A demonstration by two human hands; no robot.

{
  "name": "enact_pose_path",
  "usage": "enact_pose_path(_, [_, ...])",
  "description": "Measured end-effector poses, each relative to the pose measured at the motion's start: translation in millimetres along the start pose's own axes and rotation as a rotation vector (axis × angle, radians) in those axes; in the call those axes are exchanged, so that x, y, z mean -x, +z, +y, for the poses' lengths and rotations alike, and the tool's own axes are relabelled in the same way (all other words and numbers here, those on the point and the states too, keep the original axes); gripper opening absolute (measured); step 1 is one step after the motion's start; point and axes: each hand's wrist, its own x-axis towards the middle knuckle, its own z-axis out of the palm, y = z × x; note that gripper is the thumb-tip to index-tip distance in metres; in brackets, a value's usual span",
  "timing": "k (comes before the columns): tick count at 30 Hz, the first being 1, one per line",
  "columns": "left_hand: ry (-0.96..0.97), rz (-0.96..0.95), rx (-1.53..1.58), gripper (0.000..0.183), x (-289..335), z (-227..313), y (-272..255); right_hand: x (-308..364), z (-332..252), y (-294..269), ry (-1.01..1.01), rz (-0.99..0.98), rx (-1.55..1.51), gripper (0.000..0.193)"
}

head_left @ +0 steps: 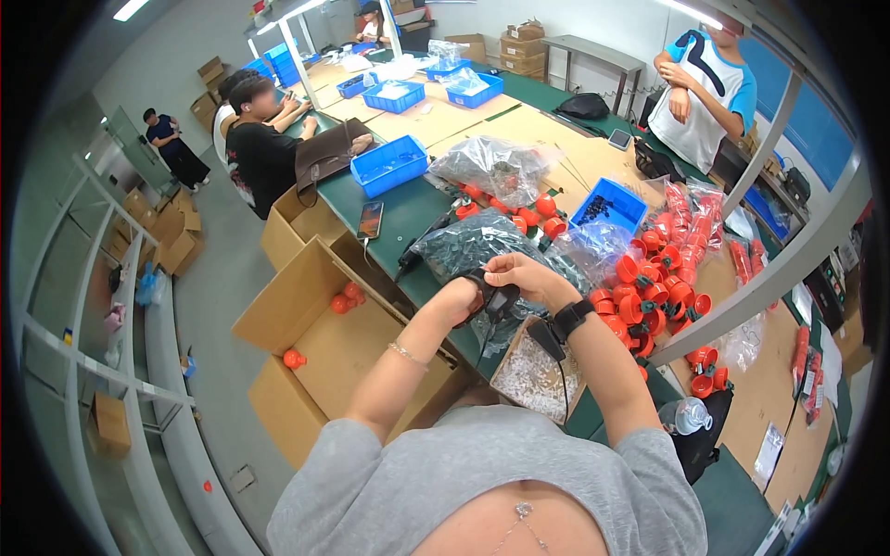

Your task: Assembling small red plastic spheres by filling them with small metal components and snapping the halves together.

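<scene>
My left hand [460, 300] and my right hand [521, 276] meet in front of me at the table's edge. Between them is a dark, rounded object [501, 296] whose kind I cannot make out. Both hands have their fingers closed on it, the right one with thumb and finger pinched at its top. Just beyond lies a clear bag of dark parts [477, 243]. Below my right forearm stands an open box of small white pieces [533, 378]. A black band [571, 321] with a dark module and cable sits on my right wrist.
Red cup-shaped parts [654, 292] pile up on the right, beside a metal post [732, 296]. A blue bin [609, 208] holds small black pieces. At lower left a large open carton [343, 371] contains a few red parts. A phone [370, 221] lies ahead; several people are around the table.
</scene>
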Motion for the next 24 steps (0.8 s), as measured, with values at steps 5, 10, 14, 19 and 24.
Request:
enact_pose_path(5, [-0.029,0.023,0.015,0.028,44,48,49,4,-20,-3,-0.040,-0.153,0.088,0.008])
enact_pose_path(10, [0.626,-0.029,-1.134,0.040,69,32,45,17,-7,-26,-0.049,-0.044,0.168,0.010])
enact_pose_path(14, [0.213,-0.053,-0.711,0.043,57,40,44,18,-10,-17,-0.041,-0.059,0.057,0.011])
enact_pose_path(19, [-0.168,0.008,0.780,0.024,45,68,42,24,-6,-34,-0.088,-0.050,0.204,0.012])
enact_pose_path(24, [0.600,0.169,-0.154,0.026,14,44,101,5,-21,-86,-0.218,0.302,0.033,0.019])
